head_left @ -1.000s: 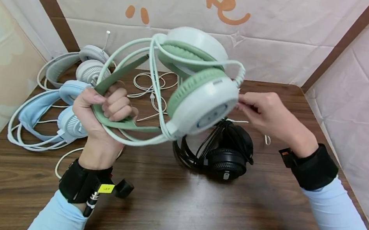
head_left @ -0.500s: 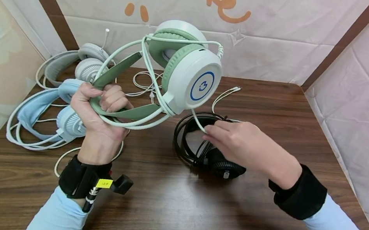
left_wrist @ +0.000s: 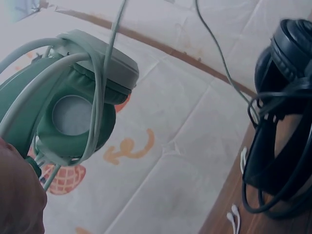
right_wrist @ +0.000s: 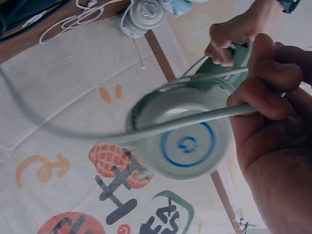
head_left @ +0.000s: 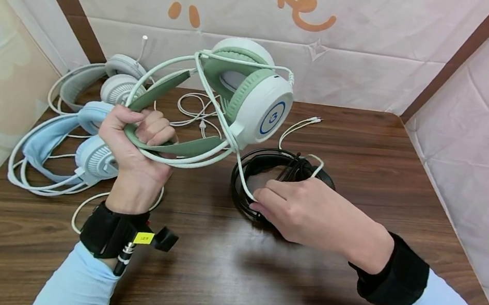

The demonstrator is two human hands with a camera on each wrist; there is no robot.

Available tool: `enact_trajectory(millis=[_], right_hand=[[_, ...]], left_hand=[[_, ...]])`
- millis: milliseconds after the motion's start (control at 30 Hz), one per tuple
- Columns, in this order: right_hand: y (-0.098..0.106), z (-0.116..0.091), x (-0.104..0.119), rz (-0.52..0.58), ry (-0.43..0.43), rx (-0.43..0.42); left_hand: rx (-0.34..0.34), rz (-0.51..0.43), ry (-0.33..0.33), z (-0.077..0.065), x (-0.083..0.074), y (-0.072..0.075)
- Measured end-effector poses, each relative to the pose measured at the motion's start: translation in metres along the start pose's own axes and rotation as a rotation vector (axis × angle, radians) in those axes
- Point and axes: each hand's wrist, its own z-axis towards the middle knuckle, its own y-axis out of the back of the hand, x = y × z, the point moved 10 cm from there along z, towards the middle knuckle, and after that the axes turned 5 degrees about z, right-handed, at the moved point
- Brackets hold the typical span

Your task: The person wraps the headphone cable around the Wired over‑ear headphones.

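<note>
My left hand (head_left: pixel 133 155) grips the padded headband of the white and green headphones (head_left: pixel 257 110), holding them above the table with the ear cups toward the back right. Their pale green cable (head_left: pixel 239 170) is wound around the headband and cups. My right hand (head_left: pixel 311 209) pinches that cable below the cups; in the right wrist view, curled fingers (right_wrist: pixel 265 92) close on it and a length trails away to the left. Black headphones (head_left: pixel 296 167) lie on the table, partly hidden behind my right hand. The left wrist view shows the green ear cushion (left_wrist: pixel 73 114) under loops of cable.
Light blue headphones (head_left: pixel 95 157) and grey headphones (head_left: pixel 118 89) lie at the left of the wooden table (head_left: pixel 218 274). A coiled white cable (head_left: pixel 193 114) lies behind the held pair. White plug ends (head_left: pixel 310 121) rest toward the back. Cloth walls (head_left: pixel 353 79) enclose the table.
My right hand has come down and left from beside the ear cup, drawing the cable down over the black headphones. The held headphones have turned and shifted slightly left.
</note>
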Motion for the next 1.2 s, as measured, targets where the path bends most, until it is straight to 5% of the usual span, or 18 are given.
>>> enact_trajectory(millis=[400, 500, 900, 1200], right_hand=[[0.014, 0.008, 0.008, -0.119, 0.030, 0.000], [0.015, 0.009, 0.009, -0.144, 0.038, 0.008], [0.022, 0.012, 0.019, -0.404, 0.159, -0.003], [0.030, 0.009, 0.009, -0.504, 0.095, -0.006]], left_hand=[[0.036, 0.298, -0.059, -0.002, 0.004, -0.007], [0.058, 0.441, -0.086, -0.004, 0.007, -0.010], [0.337, 0.816, -0.029, -0.017, 0.037, -0.033], [0.329, 0.976, -0.053, -0.019, 0.036, -0.033]])
